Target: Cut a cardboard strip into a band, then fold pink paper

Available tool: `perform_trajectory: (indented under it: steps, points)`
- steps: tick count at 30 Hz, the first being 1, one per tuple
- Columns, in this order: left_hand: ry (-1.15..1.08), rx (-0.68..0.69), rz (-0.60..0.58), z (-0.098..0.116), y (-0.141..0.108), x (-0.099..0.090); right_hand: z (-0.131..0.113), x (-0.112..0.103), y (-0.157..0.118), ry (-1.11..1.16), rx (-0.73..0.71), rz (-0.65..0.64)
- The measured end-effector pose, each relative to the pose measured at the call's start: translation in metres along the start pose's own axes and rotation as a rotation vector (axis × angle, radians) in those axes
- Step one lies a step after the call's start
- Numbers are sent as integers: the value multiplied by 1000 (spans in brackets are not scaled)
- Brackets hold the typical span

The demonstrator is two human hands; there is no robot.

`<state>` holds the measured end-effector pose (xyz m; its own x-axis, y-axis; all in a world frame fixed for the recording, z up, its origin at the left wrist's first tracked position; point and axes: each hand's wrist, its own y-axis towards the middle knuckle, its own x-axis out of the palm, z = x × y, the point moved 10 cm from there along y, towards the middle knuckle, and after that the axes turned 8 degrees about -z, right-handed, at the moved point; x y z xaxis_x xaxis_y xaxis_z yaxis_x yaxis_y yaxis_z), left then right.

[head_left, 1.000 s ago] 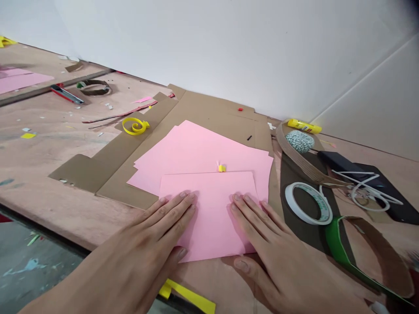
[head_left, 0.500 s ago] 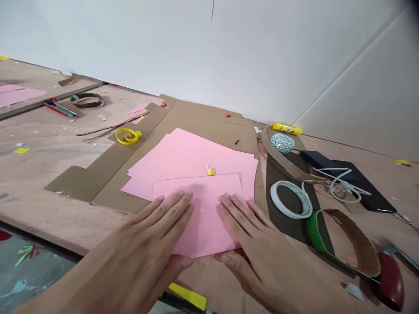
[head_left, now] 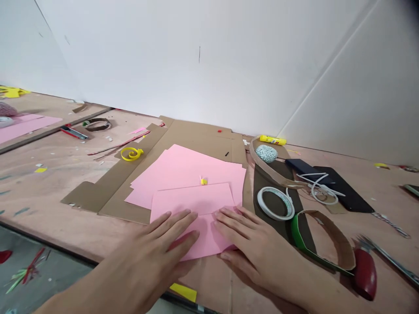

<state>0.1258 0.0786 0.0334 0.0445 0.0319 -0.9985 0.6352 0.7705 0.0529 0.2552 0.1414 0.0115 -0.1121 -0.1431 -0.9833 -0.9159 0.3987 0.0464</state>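
My left hand (head_left: pixel 157 248) and my right hand (head_left: pixel 252 244) lie flat on a folded sheet of pink paper (head_left: pixel 193 205), fingertips close together near its crease. Neither hand grips anything. Under this sheet lie larger pink paper sheets (head_left: pixel 183 172), fanned slightly on a brown cardboard sheet (head_left: pixel 203 133). A small yellow paper scrap (head_left: pixel 203 181) rests on the pink stack just above the folded sheet. To the left, a yellow paper coil (head_left: pixel 131 153) sits on a cardboard strip (head_left: pixel 114 179).
Right of the paper are a white tape roll (head_left: pixel 275 203), yellow glue stick (head_left: pixel 273 140), green-edged cardboard ring (head_left: pixel 322 240), white cord (head_left: pixel 321 189) and red-handled tool (head_left: pixel 365 274). A utility knife (head_left: pixel 73 132) lies at left. The board's front edge runs along the lower left.
My hands have slid toward each other on the folded pink sheet, and a crease shows across it. The view has tilted up, so the table sits lower in the frame.
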Motion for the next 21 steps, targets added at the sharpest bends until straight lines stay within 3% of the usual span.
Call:
perform_trajectory:
  steps: [5,9,15,21]
  points:
    - [-2,16,51,7,-3,-10,-11,1,-10,-203,-163,113]
    - [-21,29,122,10,-9,-14,-15,-2,-12,-184,-210,122]
    - [-290,-136,96,-26,-13,-4,-2,-28,-2,21,-136,234]
    - [-396,-244,119,-53,-10,5,11,-31,14,78,-58,226]
